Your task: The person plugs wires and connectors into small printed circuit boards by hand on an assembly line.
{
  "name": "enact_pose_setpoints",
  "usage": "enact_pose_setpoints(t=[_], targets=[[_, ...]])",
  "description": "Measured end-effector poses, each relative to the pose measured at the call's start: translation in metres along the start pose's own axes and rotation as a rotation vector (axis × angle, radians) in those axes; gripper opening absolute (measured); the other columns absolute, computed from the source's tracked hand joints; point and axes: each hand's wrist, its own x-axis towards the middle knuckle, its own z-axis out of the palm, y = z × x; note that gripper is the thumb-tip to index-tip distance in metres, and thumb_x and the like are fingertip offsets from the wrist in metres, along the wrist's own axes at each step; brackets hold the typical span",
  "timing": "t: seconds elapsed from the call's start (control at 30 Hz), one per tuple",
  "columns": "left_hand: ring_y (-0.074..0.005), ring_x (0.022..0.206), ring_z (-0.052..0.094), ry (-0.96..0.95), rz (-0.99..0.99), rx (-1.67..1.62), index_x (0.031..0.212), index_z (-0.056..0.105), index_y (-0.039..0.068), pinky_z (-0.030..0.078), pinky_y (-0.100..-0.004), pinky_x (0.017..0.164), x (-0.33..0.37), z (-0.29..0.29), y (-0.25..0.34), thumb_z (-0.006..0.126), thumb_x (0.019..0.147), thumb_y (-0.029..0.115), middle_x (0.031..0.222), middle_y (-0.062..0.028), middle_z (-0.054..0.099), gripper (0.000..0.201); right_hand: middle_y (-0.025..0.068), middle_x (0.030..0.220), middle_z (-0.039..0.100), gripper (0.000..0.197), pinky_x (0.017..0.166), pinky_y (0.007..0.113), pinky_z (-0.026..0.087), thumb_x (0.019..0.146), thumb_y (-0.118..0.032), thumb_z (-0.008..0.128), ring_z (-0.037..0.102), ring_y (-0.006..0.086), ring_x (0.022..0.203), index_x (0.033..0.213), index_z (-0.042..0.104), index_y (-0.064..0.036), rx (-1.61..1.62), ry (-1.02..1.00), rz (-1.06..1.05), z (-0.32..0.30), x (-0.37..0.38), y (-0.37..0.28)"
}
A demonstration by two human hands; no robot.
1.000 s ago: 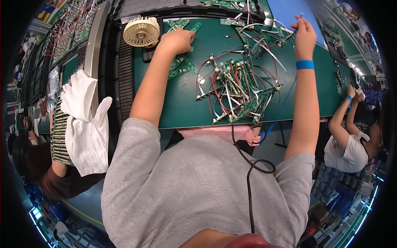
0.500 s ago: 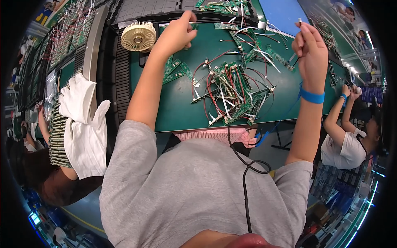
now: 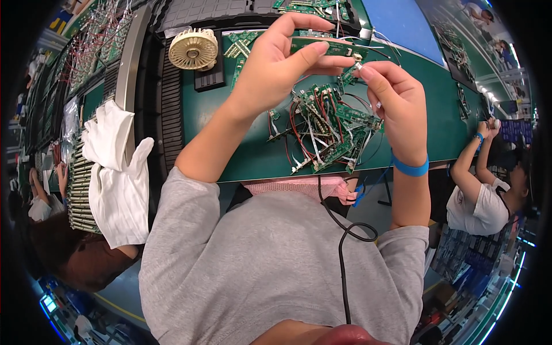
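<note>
In my left hand (image 3: 275,63), a narrow green circuit board (image 3: 329,47) is gripped between thumb and fingers, above the far part of the bench. My right hand (image 3: 397,100) pinches a small white cable connector (image 3: 359,66) close to the board's right end; I cannot tell whether the two touch. A blue band (image 3: 410,167) circles my right wrist. Below my hands lies a tangled heap of green boards with red, white and black wires (image 3: 322,129). More loose boards (image 3: 240,46) rest behind my left hand.
On the left, a cream-coloured fan (image 3: 193,49) stands on a black base, beside a dark ribbed rail (image 3: 171,109). White gloves (image 3: 119,195) lie on rows of boards further left. Black trays (image 3: 201,14) line the back, with a blue mat (image 3: 402,26) at right. Another person (image 3: 483,195) works at right.
My left hand has moved right and now holds a circuit board. My right hand has come left and down, bringing the connector to the board's end.
</note>
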Motion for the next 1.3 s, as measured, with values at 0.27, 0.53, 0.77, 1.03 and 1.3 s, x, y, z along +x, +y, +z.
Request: enact_pose_setpoints(t=[0.27,0.53,0.77,1.03,1.3], targets=[[-0.0287,0.098,0.058,-0.077,0.170,0.270,0.112,0.047,-0.009,0.047,-0.0331,0.086,-0.010,0.008,0.004,0.041,0.091,0.006,0.109,-0.0190,0.055,0.026,-0.0055,0.060,0.047,0.017,0.046,0.016,0.027,0.085,-0.016,0.056,0.037,0.0003,0.054,0.086,0.060,-0.0003,0.092,0.108,-0.062,0.004,-0.003,0.005],[-0.0214,0.088,0.062,-0.044,0.547,0.739,0.108,0.051,-0.008,0.047,-0.0274,0.077,-0.017,0.017,-0.005,0.044,0.088,-0.001,0.110,-0.0183,0.057,0.023,-0.0060,0.056,0.041,0.019,0.045,0.017,0.023,0.087,-0.019,0.053,0.032,0.0010,0.050,0.079,0.055,-0.0026,0.203,0.033,-0.041,0.007,-0.005,0.007],[-0.0146,0.066,0.060,0.050,0.745,0.858,0.102,0.059,0.003,0.045,-0.0272,0.067,-0.015,0.022,-0.013,0.056,0.080,0.000,0.094,-0.0084,0.065,0.022,-0.0055,0.054,0.040,0.018,0.043,0.017,0.023,0.088,-0.018,0.052,0.031,0.0015,0.048,0.079,0.054,-0.0025,0.345,-0.012,-0.051,0.003,-0.003,0.014],[-0.0186,0.074,0.065,0.031,0.359,0.430,0.103,0.057,0.002,0.049,-0.0225,0.058,-0.019,0.025,-0.017,0.049,0.086,0.001,0.105,-0.0143,0.060,0.019,-0.0051,0.052,0.040,0.017,0.042,0.017,0.023,0.088,-0.018,0.052,0.032,0.0014,0.046,0.080,0.054,-0.0022,0.324,0.018,-0.070,0.000,0.003,0.018],[-0.0152,0.081,0.060,-0.134,0.055,0.353,0.123,0.037,0.002,0.047,-0.0260,0.075,-0.013,0.013,0.004,0.057,0.079,0.003,0.111,-0.0147,0.056,0.048,-0.0056,0.054,0.042,0.018,0.042,0.017,0.023,0.085,-0.016,0.054,0.031,0.0007,0.046,0.076,0.055,-0.0018,0.189,-0.018,0.067,-0.016,0.003,0.007]])
